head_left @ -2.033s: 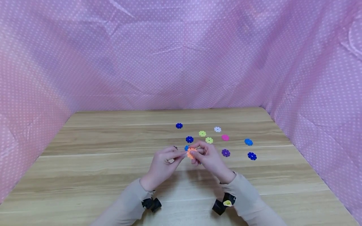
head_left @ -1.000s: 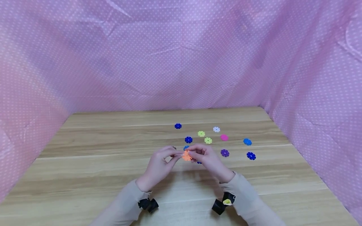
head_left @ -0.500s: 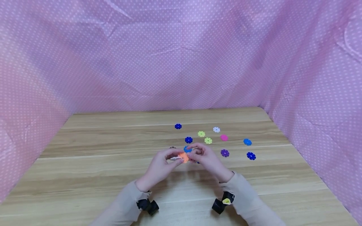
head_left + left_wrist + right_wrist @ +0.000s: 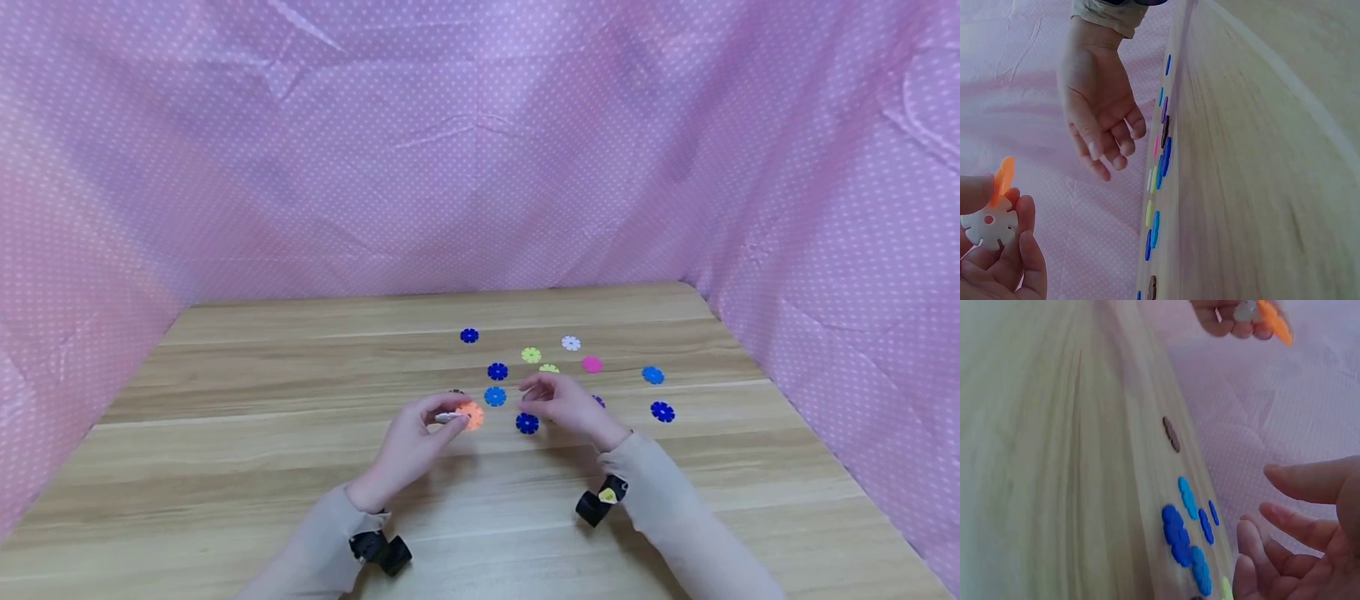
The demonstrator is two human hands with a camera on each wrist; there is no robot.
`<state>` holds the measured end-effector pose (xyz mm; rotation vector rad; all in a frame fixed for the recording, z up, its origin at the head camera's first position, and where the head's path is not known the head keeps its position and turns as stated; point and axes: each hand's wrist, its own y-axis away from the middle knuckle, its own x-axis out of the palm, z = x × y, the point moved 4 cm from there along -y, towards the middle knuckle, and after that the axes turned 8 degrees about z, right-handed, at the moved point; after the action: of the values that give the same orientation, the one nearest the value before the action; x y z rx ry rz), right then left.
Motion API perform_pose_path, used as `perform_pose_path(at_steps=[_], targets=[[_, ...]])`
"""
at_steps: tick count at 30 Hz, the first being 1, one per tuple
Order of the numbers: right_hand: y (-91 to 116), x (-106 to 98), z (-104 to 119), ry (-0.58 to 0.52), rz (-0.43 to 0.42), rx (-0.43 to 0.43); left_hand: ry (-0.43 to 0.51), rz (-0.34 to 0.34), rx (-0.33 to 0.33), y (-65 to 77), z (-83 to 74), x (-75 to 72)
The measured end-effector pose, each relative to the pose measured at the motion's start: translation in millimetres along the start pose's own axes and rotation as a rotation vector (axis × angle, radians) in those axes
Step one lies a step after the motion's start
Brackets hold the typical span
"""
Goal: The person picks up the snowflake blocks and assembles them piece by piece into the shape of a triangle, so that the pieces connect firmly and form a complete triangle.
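Note:
My left hand (image 4: 408, 442) pinches a white notched disc (image 4: 991, 232) between thumb and fingers, above the table. An orange disc (image 4: 472, 416) is joined to the white one, standing crosswise to it in the left wrist view. My right hand (image 4: 567, 407) is apart from them, its fingers loosely bent with nothing between them, as the right wrist view (image 4: 1300, 544) confirms. Below its fingertips in the head view lies a dark blue disc (image 4: 527, 424), with a light blue disc (image 4: 495, 397) a little to the left.
Several more notched discs lie scattered on the wooden table (image 4: 262, 467), among them a pink disc (image 4: 592, 364), a white one by the back and a brown disc (image 4: 1171, 434) behind my left hand. A pink dotted cloth (image 4: 480, 167) hangs around the table's back and sides.
My right hand has let go of the orange disc and moved off to the right. My left hand has drawn leftward with the joined white and orange discs, uncovering the blue discs.

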<state>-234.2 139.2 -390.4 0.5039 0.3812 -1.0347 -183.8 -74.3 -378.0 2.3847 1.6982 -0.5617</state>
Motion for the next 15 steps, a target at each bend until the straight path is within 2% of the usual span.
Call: perform_pose_path(at_steps=[8, 15], targets=[[-8.2, 8.9, -0.8, 0.283, 0.021, -0.053, 0.007, -0.024, -0.011, 2.3, 2.1, -4.5], [-8.6, 14.6, -0.6, 0.374, 0.004, -0.048, -0.003, -0.041, -0.032, 3.1, 5.2, -6.5]])
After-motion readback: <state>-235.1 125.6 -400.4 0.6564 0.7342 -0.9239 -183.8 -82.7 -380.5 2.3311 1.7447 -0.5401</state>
